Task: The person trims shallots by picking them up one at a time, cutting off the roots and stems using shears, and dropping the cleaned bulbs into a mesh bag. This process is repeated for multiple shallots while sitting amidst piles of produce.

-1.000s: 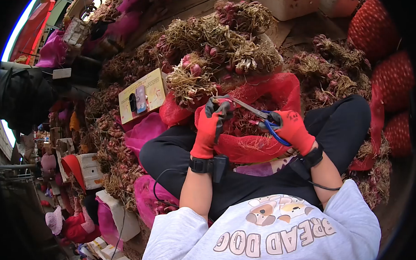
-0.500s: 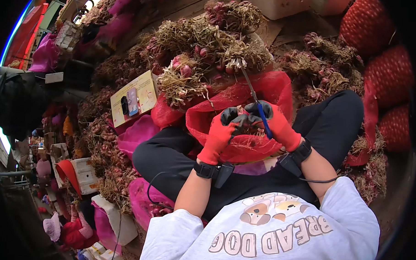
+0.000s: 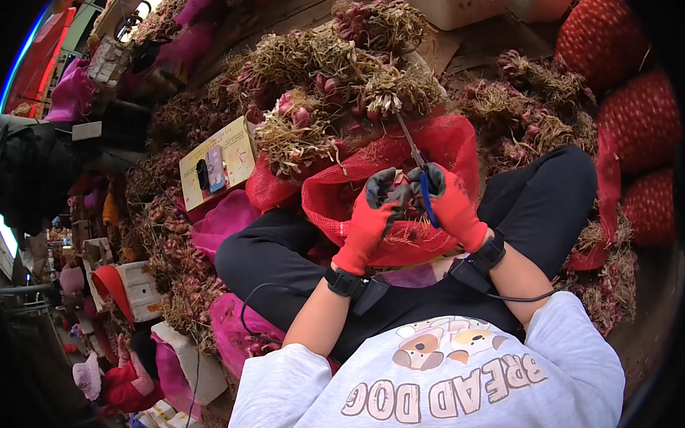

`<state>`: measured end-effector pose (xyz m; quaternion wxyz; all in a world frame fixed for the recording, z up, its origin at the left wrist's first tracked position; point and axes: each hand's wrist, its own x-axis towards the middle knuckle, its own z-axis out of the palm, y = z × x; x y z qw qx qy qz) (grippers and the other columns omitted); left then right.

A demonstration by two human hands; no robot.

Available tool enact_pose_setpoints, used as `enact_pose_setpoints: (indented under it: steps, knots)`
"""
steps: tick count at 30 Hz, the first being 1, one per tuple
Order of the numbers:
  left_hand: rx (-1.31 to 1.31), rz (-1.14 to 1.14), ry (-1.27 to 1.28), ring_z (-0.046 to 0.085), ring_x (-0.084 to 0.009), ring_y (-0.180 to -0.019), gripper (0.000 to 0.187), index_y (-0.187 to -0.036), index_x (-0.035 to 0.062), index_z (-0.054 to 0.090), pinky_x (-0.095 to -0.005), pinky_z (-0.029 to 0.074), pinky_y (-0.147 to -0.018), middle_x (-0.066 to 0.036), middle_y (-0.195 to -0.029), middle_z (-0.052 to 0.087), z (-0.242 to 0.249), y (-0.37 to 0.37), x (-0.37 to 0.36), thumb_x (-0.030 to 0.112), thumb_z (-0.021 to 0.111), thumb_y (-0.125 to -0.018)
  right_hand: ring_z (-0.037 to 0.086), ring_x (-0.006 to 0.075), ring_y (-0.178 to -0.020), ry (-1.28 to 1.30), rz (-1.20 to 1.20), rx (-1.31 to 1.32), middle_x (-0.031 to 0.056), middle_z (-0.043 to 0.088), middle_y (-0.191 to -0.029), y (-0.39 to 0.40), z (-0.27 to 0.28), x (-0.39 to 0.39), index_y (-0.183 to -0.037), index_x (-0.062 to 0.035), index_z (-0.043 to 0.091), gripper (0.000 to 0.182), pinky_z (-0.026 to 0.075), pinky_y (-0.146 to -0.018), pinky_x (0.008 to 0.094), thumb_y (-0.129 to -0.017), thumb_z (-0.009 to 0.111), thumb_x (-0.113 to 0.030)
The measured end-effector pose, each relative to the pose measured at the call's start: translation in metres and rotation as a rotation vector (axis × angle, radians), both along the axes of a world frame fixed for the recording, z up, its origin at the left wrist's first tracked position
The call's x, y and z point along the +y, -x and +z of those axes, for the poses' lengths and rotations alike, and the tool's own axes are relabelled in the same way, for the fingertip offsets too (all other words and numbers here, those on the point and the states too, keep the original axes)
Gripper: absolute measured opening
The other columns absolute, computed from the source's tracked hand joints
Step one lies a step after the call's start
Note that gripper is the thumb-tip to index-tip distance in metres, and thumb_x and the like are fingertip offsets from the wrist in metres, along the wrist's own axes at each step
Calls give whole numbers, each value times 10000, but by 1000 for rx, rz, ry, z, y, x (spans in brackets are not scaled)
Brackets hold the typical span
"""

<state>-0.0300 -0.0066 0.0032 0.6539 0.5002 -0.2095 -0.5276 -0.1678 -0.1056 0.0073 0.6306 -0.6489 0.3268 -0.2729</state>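
Note:
Both hands wear red gloves with black fingers, above an open red mesh bag [image 3: 445, 139] between the crossed legs. My left hand [image 3: 376, 209] is curled round a small reddish shallot [image 3: 399, 179], partly hidden by the fingers. In my right hand [image 3: 449, 199] are scissors with a blue handle [image 3: 426, 196]; their blades point up and away, toward the dried stems. Bundles of shallots with dry stems [image 3: 299, 57] lie heaped just beyond the bag.
Full red mesh sacks [image 3: 641, 120] stand at the right. More shallot bundles [image 3: 531, 109] lie beside them. A phone [image 3: 215, 168] rests on a yellow board [image 3: 238, 150] at the left. A person in a pale hat [image 3: 87, 376] sits at the lower left; foam boxes [image 3: 201, 370] stand nearby.
My left hand has opened slightly around the shallot and its fingers have turned upward. The scissors have tilted a little in my right hand.

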Motion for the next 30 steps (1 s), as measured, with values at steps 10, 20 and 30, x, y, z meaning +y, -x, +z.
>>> enact_pose_setpoints:
  steps: [10,20,30]
  knots:
    - [294,-18,-69,613,-136,-905,394,-1152,-12,541,-239,500,-763,-70,-1022,621,-5,2,-3,-97,516,-768,617,124,-826,-161,-15,-57,80,656,-903,0,14,3,-1098,-8,575,319,495,-749,286,-788,651,-19]
    - [-124,-274,-47,585,-202,-1024,409,-1277,7,478,-323,491,-878,-101,-1127,597,-7,-11,2,232,539,-941,646,163,-797,273,-66,115,126,658,-857,1,-2,-14,-1047,-9,570,285,495,-707,308,-774,652,-18]
    - [401,68,-11,568,-219,-1070,367,-1272,56,446,-295,516,-852,-76,-1108,542,0,-22,-1,209,547,-954,578,108,-795,-54,19,-2,58,643,-910,4,4,-22,-1105,1,550,347,478,-759,286,-818,697,-127]
